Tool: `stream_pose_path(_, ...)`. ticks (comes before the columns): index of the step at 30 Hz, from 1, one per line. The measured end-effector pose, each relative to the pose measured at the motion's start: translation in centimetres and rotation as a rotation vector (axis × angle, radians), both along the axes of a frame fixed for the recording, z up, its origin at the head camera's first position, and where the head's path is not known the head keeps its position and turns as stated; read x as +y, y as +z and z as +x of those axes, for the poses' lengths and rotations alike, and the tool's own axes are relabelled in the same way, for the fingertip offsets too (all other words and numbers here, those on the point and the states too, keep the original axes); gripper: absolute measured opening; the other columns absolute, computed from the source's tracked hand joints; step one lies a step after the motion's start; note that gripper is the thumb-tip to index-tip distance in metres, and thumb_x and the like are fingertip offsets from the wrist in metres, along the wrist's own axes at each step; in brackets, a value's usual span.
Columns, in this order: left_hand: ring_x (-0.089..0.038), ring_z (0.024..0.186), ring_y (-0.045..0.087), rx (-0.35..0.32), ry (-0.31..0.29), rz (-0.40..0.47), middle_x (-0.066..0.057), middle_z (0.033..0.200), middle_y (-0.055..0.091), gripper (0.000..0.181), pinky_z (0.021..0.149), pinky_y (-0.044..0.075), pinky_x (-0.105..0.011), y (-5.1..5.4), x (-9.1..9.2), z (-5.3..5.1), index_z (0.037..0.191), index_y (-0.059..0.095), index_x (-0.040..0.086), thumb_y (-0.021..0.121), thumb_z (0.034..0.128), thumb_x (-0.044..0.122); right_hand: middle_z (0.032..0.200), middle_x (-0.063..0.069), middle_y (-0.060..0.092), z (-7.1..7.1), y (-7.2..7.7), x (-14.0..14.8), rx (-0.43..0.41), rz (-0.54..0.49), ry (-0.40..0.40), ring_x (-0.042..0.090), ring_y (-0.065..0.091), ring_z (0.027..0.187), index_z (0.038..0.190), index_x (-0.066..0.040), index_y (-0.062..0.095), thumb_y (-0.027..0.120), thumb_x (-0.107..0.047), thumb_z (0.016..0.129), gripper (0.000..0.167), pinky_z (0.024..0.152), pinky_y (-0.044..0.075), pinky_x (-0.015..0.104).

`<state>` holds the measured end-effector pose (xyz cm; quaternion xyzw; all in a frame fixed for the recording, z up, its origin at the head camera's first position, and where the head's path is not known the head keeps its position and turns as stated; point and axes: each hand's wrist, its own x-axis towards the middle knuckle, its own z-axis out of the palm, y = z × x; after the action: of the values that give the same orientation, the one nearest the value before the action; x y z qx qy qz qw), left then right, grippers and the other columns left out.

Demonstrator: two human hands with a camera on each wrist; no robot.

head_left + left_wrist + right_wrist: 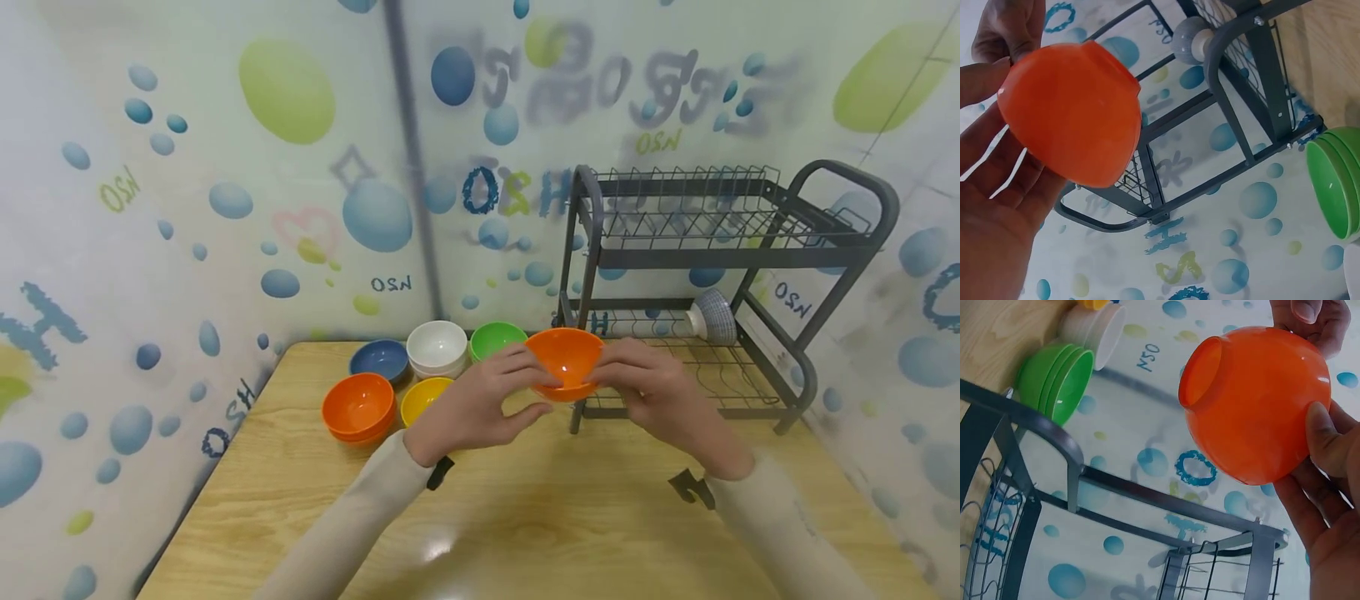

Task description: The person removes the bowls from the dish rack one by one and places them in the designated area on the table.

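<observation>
Both hands hold an orange bowl [564, 358] in the air above the table, just in front of the rack's left side. Its opening tilts toward the head camera. My left hand [487, 396] grips the rim at the left, and my right hand [652, 387] grips the opposite side. In the right wrist view, the right thumb [1322, 428] presses the bowl's outer wall, with the other fingers at its rim. The left wrist view shows the orange bowl's [1072, 115] smooth outside and foot, with the left fingers partly hidden behind it.
A dark two-tier dish rack [712, 257] stands at the right; a patterned bowl [718, 318] leans on its side on the lower shelf. At the table's back left are stacked orange bowls [358, 408], a yellow bowl [420, 396], a blue bowl [378, 360], white bowls [437, 346] and green bowls [497, 336].
</observation>
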<state>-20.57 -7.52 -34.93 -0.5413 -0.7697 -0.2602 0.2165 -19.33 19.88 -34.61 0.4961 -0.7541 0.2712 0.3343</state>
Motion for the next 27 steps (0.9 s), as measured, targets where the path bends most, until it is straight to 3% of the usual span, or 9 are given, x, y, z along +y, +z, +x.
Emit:
stream_pose_path(2, -0.018, 0.115, 0.065, 0.031, -0.017, 0.007, -0.004, 0.119, 0.073, 0.024, 0.108, 0.051, -0.028, -0.2, -0.2, 0.3, 0.115, 0.072, 0.01, 0.077, 0.0931, 0.019, 0.106, 0.007, 0.074, 0.0, 0.0, -0.4, 0.016, 0.002, 0.012, 0.02, 0.065, 0.096, 0.103, -0.008, 0.078, 0.065, -0.001, 0.099, 0.016, 0.102, 0.046, 0.01)
stream_pose_path(6, -0.022, 0.116, 0.068, 0.057, -0.024, 0.03, -0.006, 0.123, 0.073, 0.022, 0.109, 0.051, -0.031, -0.4, -0.8, 0.9, 0.114, 0.072, 0.009, 0.077, 0.0933, 0.013, 0.107, 0.007, 0.074, 0.0, -0.1, -1.1, 0.02, -0.004, 0.044, 0.021, 0.066, 0.099, 0.106, -0.009, 0.078, 0.046, -0.021, 0.109, 0.034, 0.103, 0.047, 0.012)
stream_pose_path(13, -0.023, 0.115, 0.067, 0.016, -0.009, 0.056, -0.005, 0.121, 0.074, 0.02, 0.107, 0.053, -0.032, -0.6, -2.2, 1.4, 0.112, 0.072, 0.01, 0.076, 0.0925, 0.007, 0.109, 0.008, 0.074, 0.1, -0.4, -2.4, 0.006, 0.009, 0.076, 0.022, 0.067, 0.101, 0.109, -0.008, 0.077, 0.05, -0.017, 0.108, 0.028, 0.105, 0.047, 0.014)
stream_pose_path(17, -0.026, 0.113, 0.068, 0.018, -0.012, 0.081, -0.007, 0.118, 0.074, 0.02, 0.105, 0.054, -0.036, -0.6, -2.7, 1.2, 0.111, 0.072, 0.009, 0.076, 0.0912, 0.004, 0.111, 0.008, 0.073, -0.1, -0.5, -2.8, -0.038, 0.007, 0.088, 0.022, 0.066, 0.104, 0.112, -0.007, 0.076, 0.061, -0.011, 0.102, 0.018, 0.104, 0.047, 0.013)
stream_pose_path(23, -0.027, 0.112, 0.067, -0.011, 0.021, 0.098, -0.007, 0.117, 0.074, 0.02, 0.103, 0.056, -0.039, -0.7, -3.3, 1.1, 0.109, 0.073, 0.008, 0.077, 0.0907, 0.003, 0.119, 0.009, 0.071, -0.4, -0.2, -3.2, -0.093, -0.013, 0.055, 0.024, 0.064, 0.111, 0.115, -0.008, 0.076, 0.064, -0.023, 0.101, 0.024, 0.103, 0.049, 0.015)
stream_pose_path(27, -0.024, 0.11, 0.066, -0.02, 0.065, 0.103, -0.005, 0.116, 0.074, 0.02, 0.1, 0.057, -0.039, -0.9, -4.0, 1.1, 0.109, 0.074, 0.009, 0.077, 0.0904, 0.003, 0.129, 0.012, 0.069, -0.8, -0.1, -3.2, -0.186, -0.058, -0.011, 0.025, 0.064, 0.12, 0.121, -0.007, 0.074, 0.076, -0.009, 0.093, 0.028, 0.107, 0.046, 0.014)
